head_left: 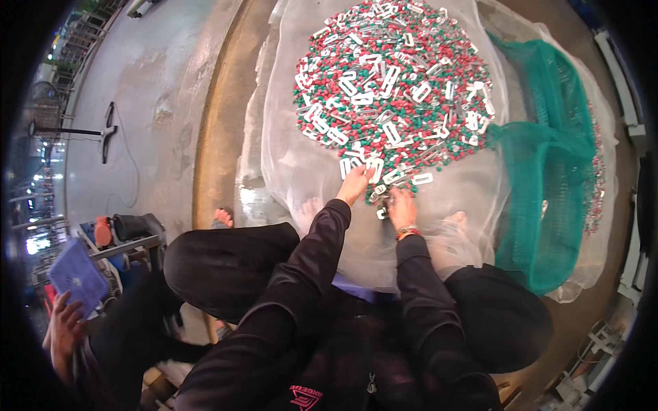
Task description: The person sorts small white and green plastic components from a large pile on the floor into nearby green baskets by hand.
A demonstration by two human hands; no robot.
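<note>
A round pile of small red and green pellets [411, 113] lies on a sheer white mesh cloth [288, 130] in front of me. Shiny silver oblong metal frames [391, 81] are mixed all through it. At the pile's near edge my left hand [355, 183] is closed, its fingertips on a metal frame [375, 168]. Just to the right, my right hand [403, 207] has its fingers curled over a few small metal pieces and pellets; what they pinch is too small to make out. A loose metal frame [422, 179] lies beyond that hand.
Green mesh baskets [541, 198] stand on the right, with more pellets [596, 171] on cloth past them. At lower left, another person's hand [65, 322] is beside a purple basket [75, 274]. A T-shaped floor tool [106, 131] lies on the concrete at left.
</note>
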